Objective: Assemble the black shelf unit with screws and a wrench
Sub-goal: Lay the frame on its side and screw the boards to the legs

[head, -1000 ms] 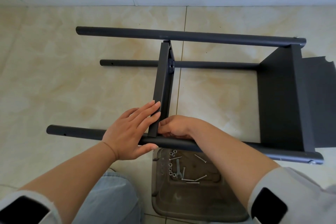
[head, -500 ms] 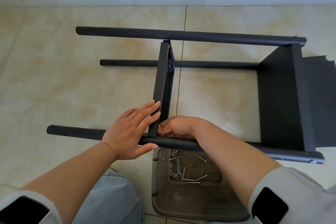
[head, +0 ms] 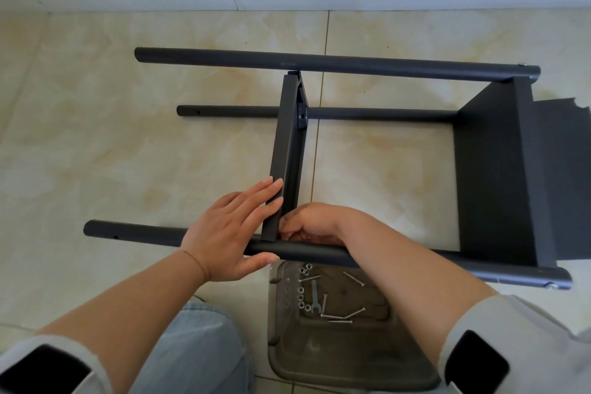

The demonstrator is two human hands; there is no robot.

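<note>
Pale grey sleeves (head: 518, 329) with black patches; light blue jeans (head: 198, 352).

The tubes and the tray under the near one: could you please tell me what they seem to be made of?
Tubes: probably metal with a matte black coating; round, even, faint sheen, small drilled holes near the ends. Tray: likely smoky translucent plastic; the floor tile shows dimly through its glossy wall and moulded rim.

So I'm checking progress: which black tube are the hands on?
The nearest tube, just above the tray. The left hand and right hand meet there; the others lie untouched.
</note>
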